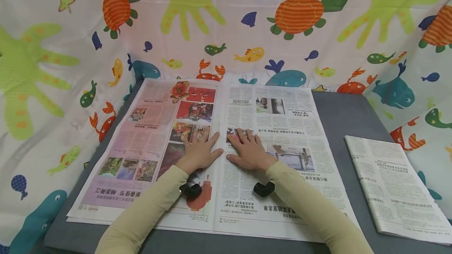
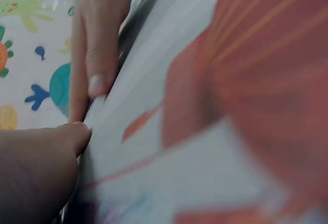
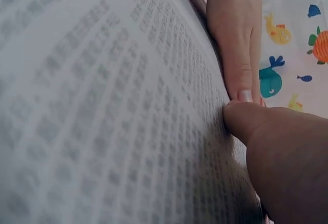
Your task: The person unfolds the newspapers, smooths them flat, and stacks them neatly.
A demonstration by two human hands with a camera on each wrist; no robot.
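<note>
An opened newspaper [image 1: 243, 214] lies spread flat on the grey table, its centre fold running away from me. My left hand [image 1: 198, 154] rests palm down on the left page, fingers spread, just beside the fold. On the right page my right hand [image 1: 250, 153] lies the same way, its thumb pointing towards the left thumb across the fold. Both hands touch the paper and hold nothing. In the left wrist view a red printed lantern [image 2: 277, 55] fills much of the page. Rows of blurred print [image 3: 128, 131] cover the page in the right wrist view.
A folded newspaper [image 1: 395, 183] lies on the right side of the grey table [image 1: 339, 117]. Behind and at both sides hangs a white cloth [image 1: 226, 26] printed with sea animals. A small black device [image 1: 192, 190] sits at the left wrist, another [image 1: 264, 189] at the right.
</note>
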